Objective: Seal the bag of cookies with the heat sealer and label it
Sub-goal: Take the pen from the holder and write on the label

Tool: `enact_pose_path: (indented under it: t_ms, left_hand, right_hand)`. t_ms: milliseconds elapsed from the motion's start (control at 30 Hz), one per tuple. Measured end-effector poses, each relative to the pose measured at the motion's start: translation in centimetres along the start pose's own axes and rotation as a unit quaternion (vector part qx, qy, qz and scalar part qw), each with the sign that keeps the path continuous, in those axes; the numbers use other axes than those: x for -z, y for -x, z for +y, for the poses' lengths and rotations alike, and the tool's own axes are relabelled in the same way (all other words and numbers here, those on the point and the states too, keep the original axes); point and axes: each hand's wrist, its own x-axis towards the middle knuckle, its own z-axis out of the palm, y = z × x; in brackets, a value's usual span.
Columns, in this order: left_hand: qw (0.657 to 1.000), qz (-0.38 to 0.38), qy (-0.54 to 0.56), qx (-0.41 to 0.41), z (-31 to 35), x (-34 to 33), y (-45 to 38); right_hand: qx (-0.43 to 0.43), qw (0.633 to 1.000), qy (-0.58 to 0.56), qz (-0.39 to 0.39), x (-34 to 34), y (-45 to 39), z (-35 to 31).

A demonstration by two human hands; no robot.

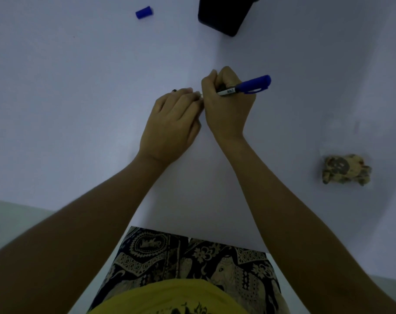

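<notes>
My right hand (pixel 226 105) grips a blue marker (pixel 249 86) in a fist-like hold. Its capped blue end points right and its tip points down-left, close to my left fingertips. My left hand (pixel 172 123) lies palm down on the white table (pixel 79 87), with its bent fingers pressing down right beside the marker's tip. Whatever is under those fingers is hidden; only a small white bit (pixel 200 94) shows between the hands. A loose blue cap (pixel 144 12) lies at the far left. No cookie bag can be made out.
A black box-like object (pixel 222 14) stands at the far edge, right of the cap. A crumpled patterned bundle (pixel 346 169) lies on the table to the right. The table's near edge (pixel 192 234) runs just in front of my lap.
</notes>
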Motion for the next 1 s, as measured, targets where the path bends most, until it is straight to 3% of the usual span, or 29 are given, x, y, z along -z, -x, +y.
enact_pose_path:
  t_ms: [1000]
  left_hand:
    - [1.0, -0.015, 0.01, 0.011, -0.14, -0.14, 0.12]
  right_hand:
    - [0.0, 1.0, 0.009, 0.022, -0.13, -0.17, 0.47]
